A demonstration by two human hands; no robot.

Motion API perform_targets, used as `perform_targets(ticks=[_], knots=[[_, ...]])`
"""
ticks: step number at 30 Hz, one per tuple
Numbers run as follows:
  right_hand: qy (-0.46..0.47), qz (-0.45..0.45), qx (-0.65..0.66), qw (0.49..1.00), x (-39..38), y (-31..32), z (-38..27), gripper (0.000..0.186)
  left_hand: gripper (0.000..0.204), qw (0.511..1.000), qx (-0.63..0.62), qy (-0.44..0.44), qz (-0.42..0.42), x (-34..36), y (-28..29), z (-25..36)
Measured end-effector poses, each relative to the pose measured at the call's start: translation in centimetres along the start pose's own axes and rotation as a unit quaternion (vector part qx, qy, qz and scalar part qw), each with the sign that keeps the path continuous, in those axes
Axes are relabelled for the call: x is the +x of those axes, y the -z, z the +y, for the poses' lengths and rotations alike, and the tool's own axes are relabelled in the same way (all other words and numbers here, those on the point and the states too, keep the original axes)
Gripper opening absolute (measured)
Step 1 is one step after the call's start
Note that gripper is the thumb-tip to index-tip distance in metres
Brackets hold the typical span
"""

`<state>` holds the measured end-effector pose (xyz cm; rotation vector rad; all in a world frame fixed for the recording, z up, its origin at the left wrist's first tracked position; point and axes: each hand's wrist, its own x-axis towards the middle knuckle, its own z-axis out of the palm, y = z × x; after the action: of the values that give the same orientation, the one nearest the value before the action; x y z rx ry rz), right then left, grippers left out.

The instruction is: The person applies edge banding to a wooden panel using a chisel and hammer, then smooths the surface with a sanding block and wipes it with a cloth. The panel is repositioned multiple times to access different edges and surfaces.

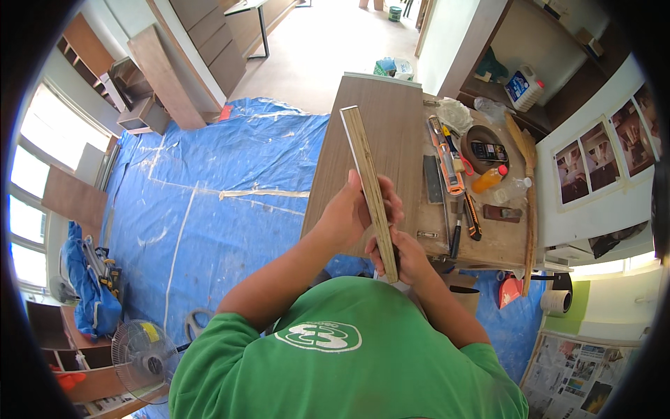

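A narrow strip of plywood [366,164] stands on edge between my hands, its layered edge facing up and its far end raised over the workbench. My left hand [343,215] is closed around the middle of the strip, with the fingers curling over from the right side. Closer to my body, my right hand [408,257] grips the near end, its thumb against the right side. Beneath the strip lies a large brown wood-grain panel [328,178]; the strip's far end appears apart from it.
To the right, a worktable holds a hammer [456,234], a utility knife [472,216], an orange spirit level [447,155], a hand plane [502,214], a bottle of orange liquid [489,179] and a brown bowl [478,133]. Blue sheeting [237,241] covers the floor. A fan [145,356] stands lower left.
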<state>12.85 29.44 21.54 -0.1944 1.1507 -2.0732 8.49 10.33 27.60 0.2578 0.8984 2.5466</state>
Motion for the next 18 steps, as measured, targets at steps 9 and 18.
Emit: perform_targets(ticks=[9,18], knots=[[0.11,0.193,-0.186,0.957,8.6,6.4,3.7,0.044,0.048,0.923,0.173,-0.139,0.314,-4.4,10.4,1.9],[0.07,0.376,-0.309,0.871,25.8,13.6,-2.7,0.035,0.037,0.831,0.381,-0.084,0.397,-0.3,27.4,4.7]])
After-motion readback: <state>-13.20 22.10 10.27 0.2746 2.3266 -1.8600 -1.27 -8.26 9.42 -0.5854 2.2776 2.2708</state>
